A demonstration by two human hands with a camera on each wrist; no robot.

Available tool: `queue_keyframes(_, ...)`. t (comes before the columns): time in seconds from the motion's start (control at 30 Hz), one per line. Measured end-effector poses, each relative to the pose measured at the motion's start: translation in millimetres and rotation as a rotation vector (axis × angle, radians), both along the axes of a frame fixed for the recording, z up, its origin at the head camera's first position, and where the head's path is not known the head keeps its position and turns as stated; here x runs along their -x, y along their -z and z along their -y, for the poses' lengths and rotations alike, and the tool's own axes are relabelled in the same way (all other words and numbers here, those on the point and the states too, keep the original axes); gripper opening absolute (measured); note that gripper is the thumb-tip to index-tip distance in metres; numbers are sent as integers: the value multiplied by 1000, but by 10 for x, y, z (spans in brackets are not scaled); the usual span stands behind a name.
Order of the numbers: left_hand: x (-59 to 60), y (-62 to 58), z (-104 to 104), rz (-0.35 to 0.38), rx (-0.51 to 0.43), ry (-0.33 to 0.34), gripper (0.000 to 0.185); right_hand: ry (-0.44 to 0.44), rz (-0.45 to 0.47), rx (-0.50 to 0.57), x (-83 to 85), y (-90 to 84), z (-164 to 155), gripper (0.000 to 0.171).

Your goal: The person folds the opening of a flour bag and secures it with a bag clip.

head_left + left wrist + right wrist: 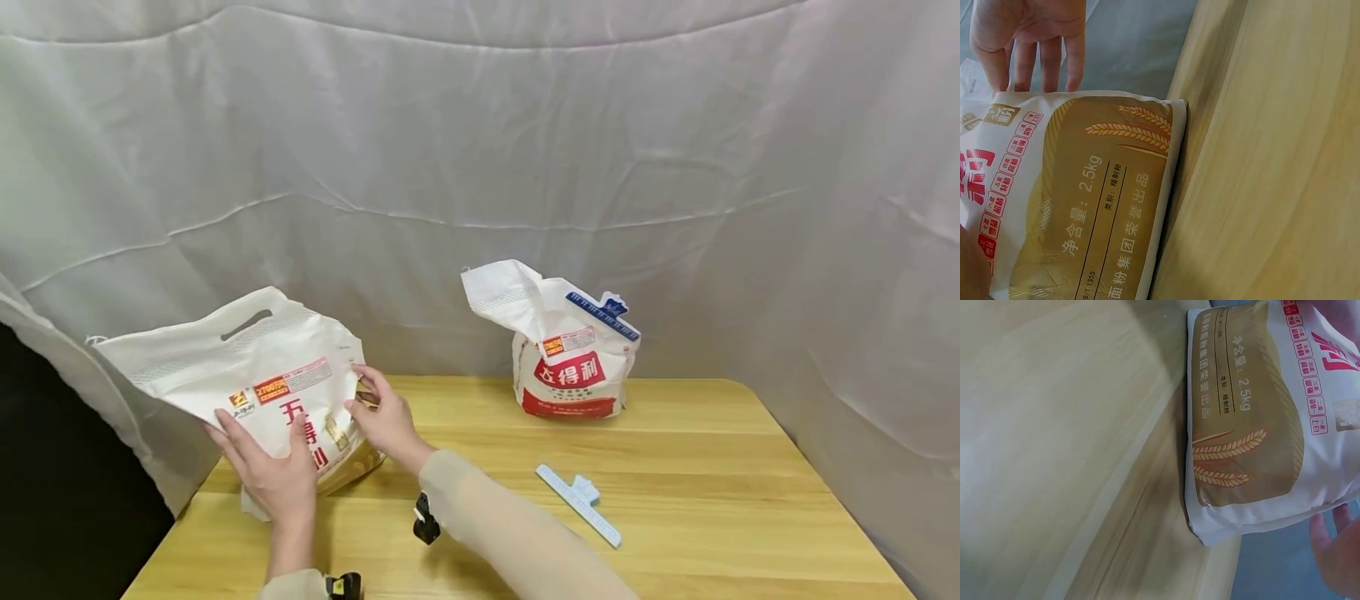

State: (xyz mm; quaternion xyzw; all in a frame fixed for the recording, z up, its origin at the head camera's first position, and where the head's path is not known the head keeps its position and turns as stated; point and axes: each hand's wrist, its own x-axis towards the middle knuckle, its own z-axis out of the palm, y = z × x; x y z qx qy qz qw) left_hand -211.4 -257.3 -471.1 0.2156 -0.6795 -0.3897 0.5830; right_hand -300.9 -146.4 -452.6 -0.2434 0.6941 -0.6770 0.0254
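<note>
A white flour bag (247, 358) with a cut-out handle, red lettering and a gold lower panel stands at the table's left side, its top leaning left. My left hand (279, 483) grips its left edge, thumb across the front. At the opposite edge, my right hand (386, 417) holds the bag's side with thumb and fingers; some fingertips are hidden. In the left wrist view, the right hand's fingers (1050, 62) reach the side of the bag (1104, 206). The right wrist view shows the bag's gold panel (1241, 425) with wheat ears, close to the wood.
A second flour bag (573, 375), folded over with a dark blue clip (603, 315) across its top, stands at the back of the wooden table (697, 492). A light blue clip (577, 500) lies in front of it. Grey cloth (450, 167) hangs behind.
</note>
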Motion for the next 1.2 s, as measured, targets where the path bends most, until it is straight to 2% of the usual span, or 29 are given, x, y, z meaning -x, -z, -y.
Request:
queue_keyframes(0.17, 111, -8, -44, 4, 18, 49, 102, 36, -35, 12, 71, 3, -102, 56)
queue_keyframes(0.47, 269, -34, -135, 100, -20, 120, 103, 101, -31, 30, 161, 1, -270, 57)
queue_keyframes(0.7, 420, -25, -169, 85, 32, 198, 105, 172, -45, 59, 226, 30, -385, 57)
queue_keyframes(0.93, 587, -2, -263, 126, 15, 279, 107, 276, -35, 56, 248, 39, -555, 57)
queue_keyframes(1.13, 715, 14, -361, 80, 53, 347, 108, 348, -50, 49, 251, 61, -703, 57)
queue_keyframes(1.2, 762, 15, -383, 87, 66, 367, 108, 371, -54, 54, 252, 66, -747, 57)
